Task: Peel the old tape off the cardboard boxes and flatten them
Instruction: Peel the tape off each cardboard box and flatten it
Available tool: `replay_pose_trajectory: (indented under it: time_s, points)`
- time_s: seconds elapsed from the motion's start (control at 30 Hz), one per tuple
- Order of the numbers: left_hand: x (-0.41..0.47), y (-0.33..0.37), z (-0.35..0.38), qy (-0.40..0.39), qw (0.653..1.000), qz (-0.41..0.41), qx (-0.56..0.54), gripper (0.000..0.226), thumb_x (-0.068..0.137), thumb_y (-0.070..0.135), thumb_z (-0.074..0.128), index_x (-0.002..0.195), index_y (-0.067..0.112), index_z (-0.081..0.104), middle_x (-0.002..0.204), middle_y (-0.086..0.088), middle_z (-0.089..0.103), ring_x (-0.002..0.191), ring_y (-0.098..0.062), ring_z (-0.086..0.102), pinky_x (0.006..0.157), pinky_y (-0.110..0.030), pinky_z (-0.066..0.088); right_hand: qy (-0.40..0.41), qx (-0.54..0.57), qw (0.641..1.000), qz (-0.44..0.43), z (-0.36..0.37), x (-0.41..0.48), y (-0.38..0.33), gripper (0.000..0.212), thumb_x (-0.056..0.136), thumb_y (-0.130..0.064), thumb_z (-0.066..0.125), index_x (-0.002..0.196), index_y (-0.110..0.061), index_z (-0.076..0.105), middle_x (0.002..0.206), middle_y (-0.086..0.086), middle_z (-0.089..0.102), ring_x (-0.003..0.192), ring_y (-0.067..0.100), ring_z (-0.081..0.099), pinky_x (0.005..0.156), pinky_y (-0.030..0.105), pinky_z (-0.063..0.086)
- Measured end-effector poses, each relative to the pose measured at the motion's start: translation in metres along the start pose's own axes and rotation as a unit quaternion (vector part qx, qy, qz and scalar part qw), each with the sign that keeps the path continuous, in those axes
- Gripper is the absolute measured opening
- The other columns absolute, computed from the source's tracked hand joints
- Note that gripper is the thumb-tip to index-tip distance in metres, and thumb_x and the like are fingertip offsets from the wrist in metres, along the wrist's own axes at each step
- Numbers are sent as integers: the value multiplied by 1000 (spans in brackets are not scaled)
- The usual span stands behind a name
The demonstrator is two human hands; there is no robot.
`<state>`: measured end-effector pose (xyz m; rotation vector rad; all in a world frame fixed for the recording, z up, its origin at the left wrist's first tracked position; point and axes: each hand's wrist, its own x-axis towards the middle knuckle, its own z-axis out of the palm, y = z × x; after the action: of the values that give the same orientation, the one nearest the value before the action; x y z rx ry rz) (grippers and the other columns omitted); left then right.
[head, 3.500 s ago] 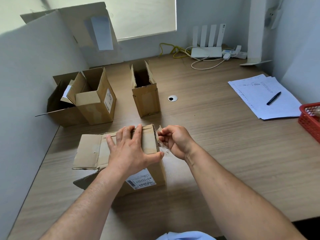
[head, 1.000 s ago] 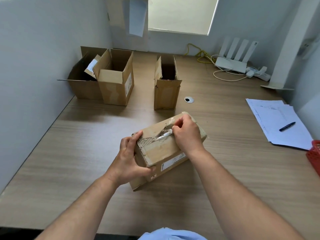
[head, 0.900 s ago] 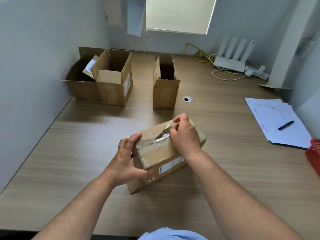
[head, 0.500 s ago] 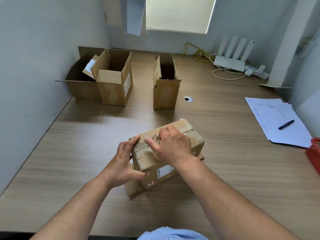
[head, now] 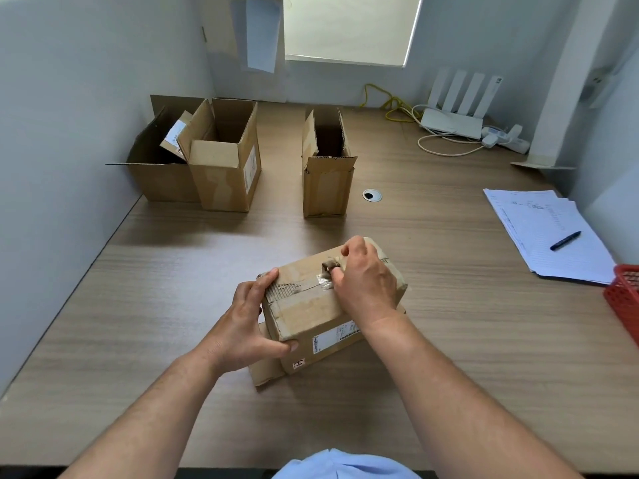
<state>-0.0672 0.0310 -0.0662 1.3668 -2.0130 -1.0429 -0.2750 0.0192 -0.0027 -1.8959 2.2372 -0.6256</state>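
We see the box (head: 311, 312) at centre frame on the worktop (head: 138, 305). Left grip (head: 245, 326) clasps its left end. Right grip (head: 363, 281) on top, apparently pinching a curl of tape (head: 325, 279).

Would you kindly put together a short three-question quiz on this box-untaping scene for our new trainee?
1. True or false: the left hand grips the left end of the taped box.
2. What lies on the papers?
3. What do the right hand fingers pinch? A: tape. B: a shipping label. C: a cable.
Key: 1 true; 2 the pen; 3 A.
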Motion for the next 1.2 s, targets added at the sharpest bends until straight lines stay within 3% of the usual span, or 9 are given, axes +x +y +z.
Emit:
replay_pose_trajectory:
  time_s: [0.1, 0.23, 0.3, 0.4, 0.47, 0.6, 0.8, 1.0, 1.2]
  points:
    - [0, 3, -2, -5, 1000, -7, 2, 113, 44, 56, 78, 132, 67, 7, 128, 11, 28, 124, -6, 39, 110, -33, 37, -17, -1, 999, -41, -2, -1, 4, 16, 94, -29, 49, 102, -16, 54, 103, 4, 58, 92, 27, 58, 67, 29, 33]
    - [2, 12, -7, -12, 998, -12, 59, 118, 42, 63, 69, 144, 46, 12, 134, 17, 18, 129, -7, 31, 105, -21, 31, -60, -12, 995, -81, -9, -2, 8, 41, 96, -51, 37, 99, -19, 62, 102, 1, 59, 95, 23, 57, 70, 31, 35]
    - [6, 20, -11, -15, 992, -13, 124, 124, 42, 68, 61, 150, 34, 10, 146, 19, 4, 140, -11, 16, 112, -26, 23, -58, -58, 991, -105, -8, -3, 6, 49, 89, -61, 43, 103, -17, 59, 103, 1, 57, 95, 21, 55, 71, 33, 37]
    - [12, 34, -13, -34, 969, -43, 240, 135, 41, 86, 46, 152, 26, -1, 156, 9, -20, 145, -13, -14, 119, -37, -7, -30, -82, 987, -136, -3, -8, 1, 38, 90, -48, 52, 105, -13, 54, 104, 5, 56, 95, 23, 55, 69, 31, 34]
    - [18, 44, -10, -43, 954, -62, 290, 145, 39, 98, 38, 153, 18, -4, 158, -1, -21, 144, -14, -21, 116, -40, -17, -7, -75, 986, -151, 0, -11, -1, 27, 95, -35, 49, 105, -11, 55, 103, 7, 57, 92, 25, 57, 66, 30, 32]
    - [35, 63, 8, -48, 932, -48, 357, 145, 48, 97, 40, 151, 9, -11, 160, -8, -9, 147, -19, -14, 117, -44, -14, 1, -59, 989, -132, 2, -8, 0, 22, 98, -25, 43, 105, -10, 56, 103, 9, 60, 92, 29, 59, 66, 31, 31]
    - [41, 66, 16, -13, 937, -20, 349, 126, 60, 85, 54, 153, 14, 5, 154, -2, 15, 141, -21, 8, 120, -37, 1, 8, 37, 998, 41, -8, 4, 18, 33, 89, -34, 59, 111, -18, 41, 103, 8, 63, 94, 31, 61, 69, 31, 34]
    - [41, 62, 17, -9, 937, -19, 347, 124, 60, 85, 53, 153, 16, 7, 152, 0, 16, 140, -20, 9, 120, -38, 5, 21, -48, 997, -60, -3, -7, 21, 18, 95, -32, 46, 105, -18, 52, 103, 5, 55, 90, 29, 60, 66, 33, 40]
    - [43, 61, 19, 7, 940, -17, 340, 131, 51, 91, 41, 152, 14, 12, 151, -1, 20, 139, -20, 14, 118, -36, 8, -5, -92, 991, -98, -1, -8, 9, 47, 88, -54, 51, 109, -12, 53, 106, 7, 57, 94, 25, 59, 68, 32, 35]
